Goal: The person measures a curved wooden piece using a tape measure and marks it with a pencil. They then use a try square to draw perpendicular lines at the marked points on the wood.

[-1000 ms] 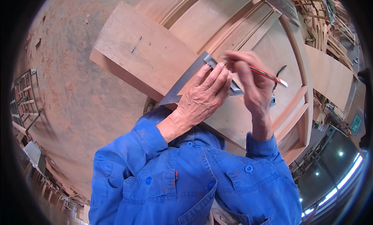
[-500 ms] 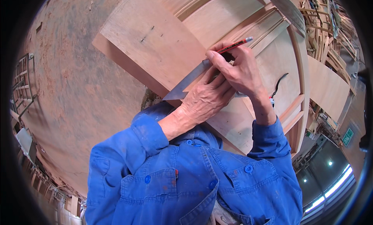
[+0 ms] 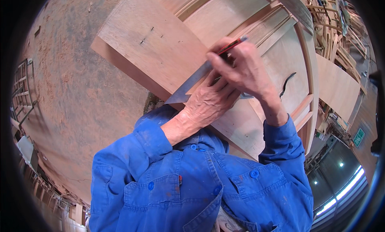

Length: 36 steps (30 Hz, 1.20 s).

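A pale wooden board lies across the work in front of me, with a few short dark marks on its upper part. On it rests a flat grey metal square, its angled end reaching the board's near edge. My left hand is closed over the square and holds it against the wood; the part under the fingers is hidden. Just above and to the right, my right hand pinches a red and black pencil. The pencil's tail points up and right, and its tip is hidden behind the fingers near the blade's far end.
Under and beyond the board is a large curved wooden panel with raised mouldings. A thin black curved object lies on it. At right are a plywood sheet and heaped wood offcuts. A dusty floor stretches left.
My right hand, now blurred, has shifted slightly left with the pencil. The left hand and square keep their place on the board; the whole view has moved a little.
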Available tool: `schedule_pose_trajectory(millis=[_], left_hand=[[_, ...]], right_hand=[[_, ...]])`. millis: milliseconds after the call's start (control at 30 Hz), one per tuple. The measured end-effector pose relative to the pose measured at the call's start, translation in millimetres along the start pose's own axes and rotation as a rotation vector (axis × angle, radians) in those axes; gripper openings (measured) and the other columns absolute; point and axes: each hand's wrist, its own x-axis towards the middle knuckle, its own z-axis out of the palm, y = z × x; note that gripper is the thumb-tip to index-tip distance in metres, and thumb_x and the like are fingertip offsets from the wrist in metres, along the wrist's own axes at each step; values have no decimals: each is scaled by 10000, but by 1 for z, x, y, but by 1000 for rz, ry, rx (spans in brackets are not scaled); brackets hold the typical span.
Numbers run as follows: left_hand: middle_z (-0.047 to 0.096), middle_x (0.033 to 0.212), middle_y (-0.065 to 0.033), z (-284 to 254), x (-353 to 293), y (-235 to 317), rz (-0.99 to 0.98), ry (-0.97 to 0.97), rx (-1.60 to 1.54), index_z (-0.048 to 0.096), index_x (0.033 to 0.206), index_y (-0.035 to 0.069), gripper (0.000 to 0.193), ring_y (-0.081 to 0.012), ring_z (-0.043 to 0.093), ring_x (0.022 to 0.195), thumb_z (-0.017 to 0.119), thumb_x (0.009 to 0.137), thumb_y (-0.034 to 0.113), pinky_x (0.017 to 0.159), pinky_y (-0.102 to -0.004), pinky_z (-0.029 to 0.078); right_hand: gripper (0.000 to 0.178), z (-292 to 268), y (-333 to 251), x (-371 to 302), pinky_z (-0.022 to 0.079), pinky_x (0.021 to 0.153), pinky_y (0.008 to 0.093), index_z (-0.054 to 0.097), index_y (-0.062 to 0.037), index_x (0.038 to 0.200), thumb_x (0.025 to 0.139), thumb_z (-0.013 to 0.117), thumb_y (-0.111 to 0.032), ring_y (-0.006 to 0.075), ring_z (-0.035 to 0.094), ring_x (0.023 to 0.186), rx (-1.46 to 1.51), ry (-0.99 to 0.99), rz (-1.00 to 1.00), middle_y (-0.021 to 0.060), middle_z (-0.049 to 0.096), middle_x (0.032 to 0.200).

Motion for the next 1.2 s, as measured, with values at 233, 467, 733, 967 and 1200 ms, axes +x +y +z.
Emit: schedule_pose_trajectory(millis=[233,467,733,967,1200], left_hand=[[610,1374,-126,0,5,1,-20,75,10,688,1254,36,440,-306,525,1371,635,852,206,1205,-490,394],[634,1186,-147,-1,2,-2,31,60,8,719,1137,102,313,-342,590,1185,736,844,211,1096,-536,472],[633,1309,-112,1,-4,1,-4,3,19,710,1210,85,387,-312,546,1320,638,864,242,1196,-577,366],[630,1232,-109,1,-5,0,15,-21,57,717,1183,102,355,-325,557,1243,660,869,259,1118,-569,416],[618,1180,-146,-3,1,-1,24,18,59,719,1139,93,313,-338,576,1182,721,872,256,1062,-540,465]], right_hand=[[173,-18,2,-6,554,655,325,735,15,998,938,707,-145,184,687,687,228,151,67,125,694,767],[236,5,1,-4,513,596,355,735,49,990,929,709,-177,197,636,589,244,-41,187,165,630,653],[244,5,2,-1,521,637,342,734,38,965,938,723,-205,199,638,682,177,-128,92,119,677,750],[270,5,2,2,542,659,420,763,-10,922,897,728,-277,364,684,686,138,-145,57,192,694,745],[260,4,1,4,550,670,424,761,-17,909,900,720,-273,367,690,694,132,-111,58,191,687,732]])
